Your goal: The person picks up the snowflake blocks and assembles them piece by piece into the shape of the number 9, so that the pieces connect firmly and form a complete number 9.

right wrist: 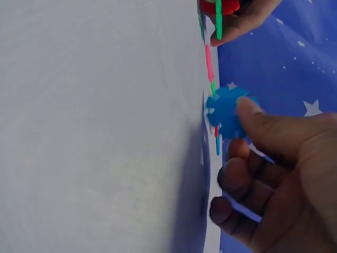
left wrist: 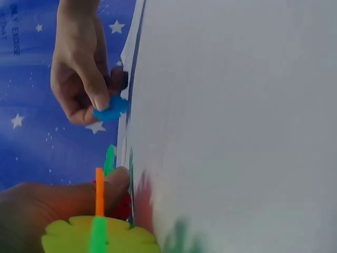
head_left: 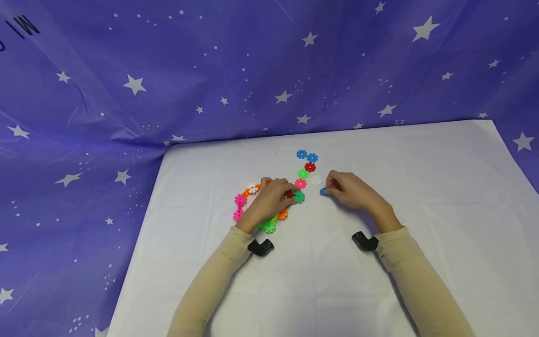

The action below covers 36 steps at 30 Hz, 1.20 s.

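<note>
My right hand (head_left: 349,189) pinches a blue notched plastic disc (right wrist: 226,112) between thumb and forefinger, its other fingers loosely curled in the right wrist view. To its left, my left hand (head_left: 271,199) grips a red notched disc (head_left: 289,193) by the thumb and fingers. A teal-green disc (head_left: 299,196) stands edgewise in that red one, facing the right hand. They belong to a joined ring of discs, including pink (head_left: 240,200), white (head_left: 252,188), orange (head_left: 283,214) and bright green (head_left: 268,226) ones. The left hand and forearm cover part of this ring.
Beyond the hands lie loose discs: pink (head_left: 301,184), light green (head_left: 303,173), red (head_left: 309,167), white (head_left: 316,180) and two blue ones (head_left: 302,154). A white cloth covers the table (head_left: 442,210). Behind it hangs a purple-blue curtain (head_left: 252,70) with white stars.
</note>
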Motion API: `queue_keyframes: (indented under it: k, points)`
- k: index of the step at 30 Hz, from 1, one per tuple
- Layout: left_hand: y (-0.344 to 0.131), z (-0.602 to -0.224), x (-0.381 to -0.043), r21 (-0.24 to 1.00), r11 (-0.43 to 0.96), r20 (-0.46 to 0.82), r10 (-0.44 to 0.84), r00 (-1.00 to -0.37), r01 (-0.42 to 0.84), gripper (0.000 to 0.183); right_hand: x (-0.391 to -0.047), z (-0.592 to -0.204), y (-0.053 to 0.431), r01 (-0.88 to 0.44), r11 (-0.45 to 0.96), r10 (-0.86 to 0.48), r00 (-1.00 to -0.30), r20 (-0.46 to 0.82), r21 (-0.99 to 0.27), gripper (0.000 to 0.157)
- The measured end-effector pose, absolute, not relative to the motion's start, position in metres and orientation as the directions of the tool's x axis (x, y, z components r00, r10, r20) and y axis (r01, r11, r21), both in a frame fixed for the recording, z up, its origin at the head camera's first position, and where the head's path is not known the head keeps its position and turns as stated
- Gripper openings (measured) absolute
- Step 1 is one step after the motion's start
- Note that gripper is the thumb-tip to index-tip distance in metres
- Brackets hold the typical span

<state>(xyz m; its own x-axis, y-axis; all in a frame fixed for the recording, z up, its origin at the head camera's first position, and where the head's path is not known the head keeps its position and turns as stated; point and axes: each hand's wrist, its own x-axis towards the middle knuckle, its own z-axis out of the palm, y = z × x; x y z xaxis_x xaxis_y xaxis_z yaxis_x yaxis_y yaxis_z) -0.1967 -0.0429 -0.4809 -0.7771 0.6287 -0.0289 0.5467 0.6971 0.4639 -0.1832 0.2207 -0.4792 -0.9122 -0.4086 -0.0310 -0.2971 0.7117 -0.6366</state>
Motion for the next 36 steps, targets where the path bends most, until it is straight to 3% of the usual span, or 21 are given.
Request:
queue_keyframes:
  k: [10,36]
  points:
    - [-0.047,-0.486,-0.204,0.560,0.642,-0.003,0.634,-0.774,0.524,0.039,-0.182,-0.475,0.200,-0.304,0.624,-0.435,-0.901,0.004,-0.720,0.007]
    - [-0.053,-0.486,-0.205,0.624,0.596,0.023,0.633,-0.774,0.505,0.039,-0.180,-0.479,0.188,-0.370,0.622,-0.445,-0.892,0.078,-0.690,0.016]
